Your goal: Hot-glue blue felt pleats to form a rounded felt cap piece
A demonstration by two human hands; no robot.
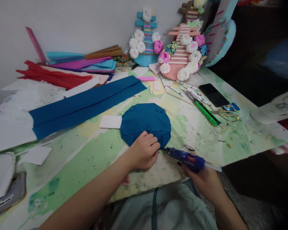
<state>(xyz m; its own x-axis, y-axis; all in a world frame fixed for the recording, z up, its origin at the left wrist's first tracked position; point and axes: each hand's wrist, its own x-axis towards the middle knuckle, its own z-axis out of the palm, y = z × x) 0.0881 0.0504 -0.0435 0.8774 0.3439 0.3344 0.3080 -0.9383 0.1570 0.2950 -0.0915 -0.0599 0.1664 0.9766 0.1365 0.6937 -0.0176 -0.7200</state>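
Note:
A rounded piece covered in dark blue crepe paper [145,116] lies flat on the table, with a white card tab [110,122] jutting from its left side. My left hand [145,151] is closed at its front edge, fingers curled and pressed down on the blue paper; what the fingertips pinch is hidden. In my right hand [204,177] is a blue hot glue gun [184,158], its nozzle pointing left at the paper's lower right edge, close to my left fingers. A clear glue stick sticks out of its back end.
A folded dark blue crepe strip [91,107] lies behind to the left. Markers, a green utility knife [206,112], gold scissors [228,114] and a black phone [214,95] lie at right. Flower-decorated instrument models [147,59] stand at the back. A white cup [275,107] is at far right.

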